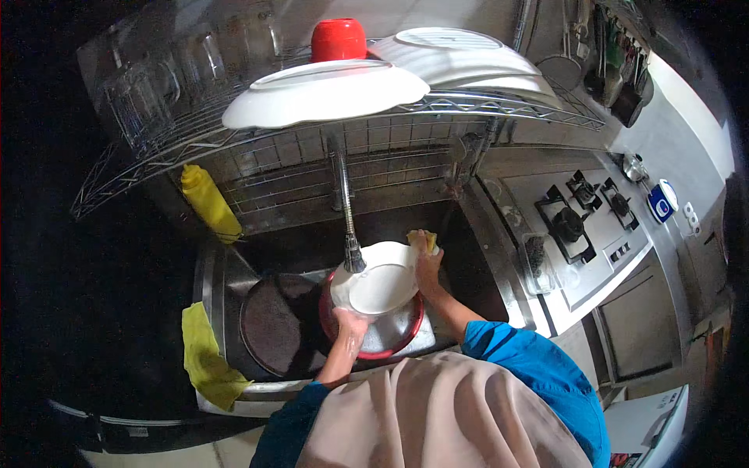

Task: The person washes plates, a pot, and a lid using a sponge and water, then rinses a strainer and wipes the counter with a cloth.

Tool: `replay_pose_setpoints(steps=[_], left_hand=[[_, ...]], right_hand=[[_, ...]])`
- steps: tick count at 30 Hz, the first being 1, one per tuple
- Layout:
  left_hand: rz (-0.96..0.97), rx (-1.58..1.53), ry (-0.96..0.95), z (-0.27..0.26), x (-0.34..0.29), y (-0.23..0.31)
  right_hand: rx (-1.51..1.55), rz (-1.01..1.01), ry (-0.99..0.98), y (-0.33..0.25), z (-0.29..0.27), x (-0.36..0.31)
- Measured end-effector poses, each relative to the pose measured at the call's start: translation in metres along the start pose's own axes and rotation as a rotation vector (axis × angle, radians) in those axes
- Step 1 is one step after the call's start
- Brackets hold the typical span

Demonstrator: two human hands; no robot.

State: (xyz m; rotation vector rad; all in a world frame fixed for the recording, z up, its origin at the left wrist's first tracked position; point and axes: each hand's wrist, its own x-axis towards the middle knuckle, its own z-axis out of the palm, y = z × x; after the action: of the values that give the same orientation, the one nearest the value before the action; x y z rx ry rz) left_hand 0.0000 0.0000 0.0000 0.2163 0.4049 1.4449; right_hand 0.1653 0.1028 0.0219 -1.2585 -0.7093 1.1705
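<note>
Plate (382,287): white, round, tilted above red basin (376,356) near front edge of sink (472,265);
Left hand (353,320): partly closed, gripping near rim;
Right hand (427,264): curled round yellow sponge (423,239)

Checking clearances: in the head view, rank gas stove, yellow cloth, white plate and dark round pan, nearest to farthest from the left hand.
1. White plate: held by the left hand.
2. Dark round pan: left, in the sink.
3. Yellow cloth: farther left, sink's edge.
4. Gas stove: far right.
</note>
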Motion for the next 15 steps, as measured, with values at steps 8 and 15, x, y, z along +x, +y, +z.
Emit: replay_pose_setpoints(steps=[8, 15], left_hand=[[-0.2, -0.158, 0.054, 0.024, -0.013, 0.011], [-0.147, 0.014, 0.021, 0.035, -0.011, 0.012]], right_hand=[[0.258, -0.173, 0.062, -0.051, 0.005, -0.027], [-0.433, -0.132, -0.728, -0.071, -0.034, -0.001]])
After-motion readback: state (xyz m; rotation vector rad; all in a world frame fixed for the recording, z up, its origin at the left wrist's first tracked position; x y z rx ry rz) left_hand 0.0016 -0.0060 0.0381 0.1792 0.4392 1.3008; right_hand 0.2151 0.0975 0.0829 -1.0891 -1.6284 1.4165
